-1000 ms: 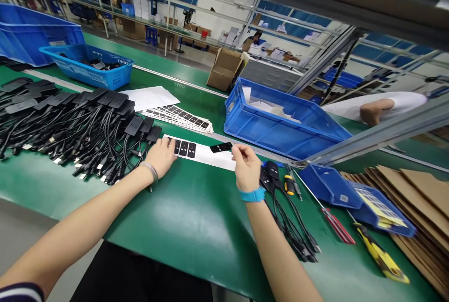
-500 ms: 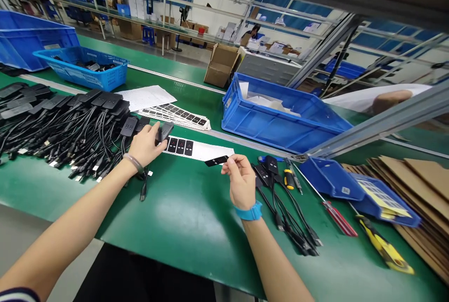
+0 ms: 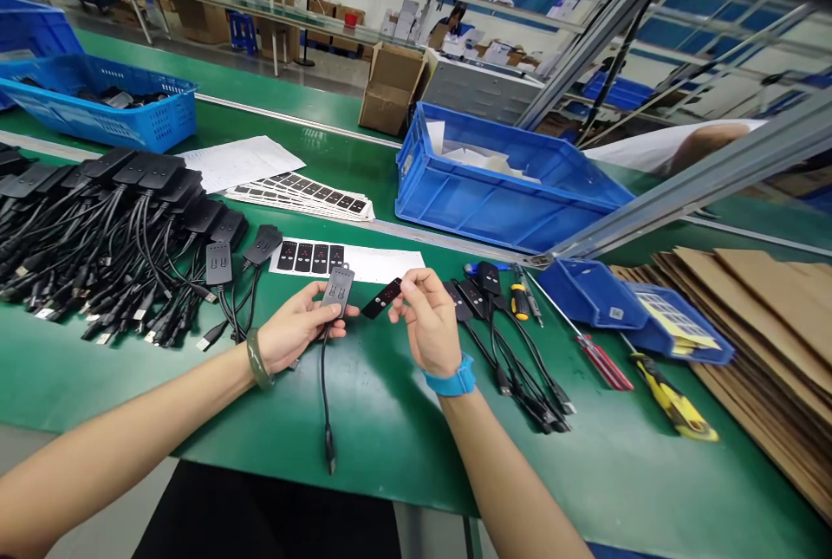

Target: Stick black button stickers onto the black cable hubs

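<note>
My left hand (image 3: 300, 325) is closed round a small black box with a USB cable (image 3: 338, 289), whose cable hangs down to the green table. Pinched by one end in my right hand (image 3: 429, 316) is a black label sticker (image 3: 381, 298) with red and white marks. The sticker is tilted just right of the box, apart from it. Behind both hands lies a white sticker sheet (image 3: 383, 265) with several black stickers at its left end. A large pile of similar cabled boxes (image 3: 139, 186) lies to the left. Several labelled ones (image 3: 489, 279) rest right of my right hand.
A light-blue basket (image 3: 139, 121) and a blue crate (image 3: 494, 221) stand at the back. More sticker sheets (image 3: 305, 193) lie between them. Screwdrivers (image 3: 604, 361), a yellow cutter (image 3: 676, 399), small blue bins (image 3: 591, 295) and cardboard sheets (image 3: 773, 308) are on the right.
My left hand has lifted a cabled box from beside the pile and brought it rightward and nearer to me. My right hand still holds the sticker, now more steeply tilted. The view has shifted slightly.
</note>
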Available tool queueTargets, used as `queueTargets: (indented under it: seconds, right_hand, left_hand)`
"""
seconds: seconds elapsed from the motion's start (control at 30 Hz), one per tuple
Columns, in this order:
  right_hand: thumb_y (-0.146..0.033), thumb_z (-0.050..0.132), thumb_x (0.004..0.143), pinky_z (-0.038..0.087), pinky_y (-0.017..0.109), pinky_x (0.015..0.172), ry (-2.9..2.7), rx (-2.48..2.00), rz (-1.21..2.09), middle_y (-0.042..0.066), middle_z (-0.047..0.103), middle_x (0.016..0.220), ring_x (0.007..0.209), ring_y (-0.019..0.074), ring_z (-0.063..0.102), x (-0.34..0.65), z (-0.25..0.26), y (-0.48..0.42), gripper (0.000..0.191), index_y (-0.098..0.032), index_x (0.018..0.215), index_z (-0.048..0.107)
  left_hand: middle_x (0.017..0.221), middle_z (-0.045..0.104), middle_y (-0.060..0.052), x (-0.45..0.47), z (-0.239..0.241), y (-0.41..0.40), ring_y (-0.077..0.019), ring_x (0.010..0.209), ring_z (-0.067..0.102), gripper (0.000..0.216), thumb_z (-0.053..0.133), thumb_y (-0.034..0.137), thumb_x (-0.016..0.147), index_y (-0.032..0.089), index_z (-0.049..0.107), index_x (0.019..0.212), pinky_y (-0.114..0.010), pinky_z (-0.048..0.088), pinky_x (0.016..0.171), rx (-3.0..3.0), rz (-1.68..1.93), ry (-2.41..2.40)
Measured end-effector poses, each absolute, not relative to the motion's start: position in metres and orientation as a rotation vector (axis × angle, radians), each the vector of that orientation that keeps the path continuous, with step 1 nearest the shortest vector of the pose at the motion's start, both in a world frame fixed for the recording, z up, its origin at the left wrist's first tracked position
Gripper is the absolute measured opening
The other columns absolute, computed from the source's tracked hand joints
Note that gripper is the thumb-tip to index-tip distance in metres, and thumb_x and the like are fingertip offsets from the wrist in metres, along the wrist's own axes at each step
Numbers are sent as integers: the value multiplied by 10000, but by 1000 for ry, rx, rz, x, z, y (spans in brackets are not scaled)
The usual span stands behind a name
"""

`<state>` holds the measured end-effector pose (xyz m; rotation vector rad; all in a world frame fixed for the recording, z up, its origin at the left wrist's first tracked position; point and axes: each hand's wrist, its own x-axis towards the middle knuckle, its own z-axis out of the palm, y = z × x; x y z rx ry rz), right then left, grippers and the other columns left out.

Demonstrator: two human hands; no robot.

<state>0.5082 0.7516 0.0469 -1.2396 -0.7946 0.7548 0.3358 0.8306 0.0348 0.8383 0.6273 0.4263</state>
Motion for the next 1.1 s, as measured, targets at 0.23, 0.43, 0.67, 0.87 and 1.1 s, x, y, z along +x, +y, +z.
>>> queueTargets:
  seconds: [0.23,0.43,0.67,0.87,1.1]
  right_hand:
    - [-370,721,762,397,194,405,-849,-1347,740,-45,536,612,479,74,479,500,51,750,208,-187,784,625]
    - [-353,743,742,392,196,403,-855,-1369,721,-24,584,637,489,77,488,496,51,748,199,-181,765,646]
    - [-353,732,757,417,206,418,-870,-1390,679,-25,585,635,486,79,487,493,47,747,192,-186,766,638]
    - [-340,722,765,421,202,422,-870,-1397,676,-30,573,627,487,76,491,493,46,747,179,-184,769,634]
    - [-316,719,750,410,199,406,-838,-1408,690,-36,566,608,471,74,487,492,48,748,167,-181,749,622]
  left_hand:
    - [929,637,-43,338,39,815,-155,830,644,551,739,190,774,177,513,1276,-313,540,848,858,393,528]
    - [964,687,-99,338,37,811,-205,875,686,638,769,264,787,151,474,1342,-353,537,886,975,312,498]
    - [1071,689,-134,337,38,810,-240,930,690,589,779,243,764,149,538,1293,-395,528,925,954,325,511]
    - [1101,678,-143,337,39,809,-240,939,680,499,763,265,766,125,592,1214,-394,512,949,965,311,510]
    - [1113,675,-127,338,36,808,-216,926,675,519,720,338,816,144,570,1274,-367,512,942,1011,316,502]
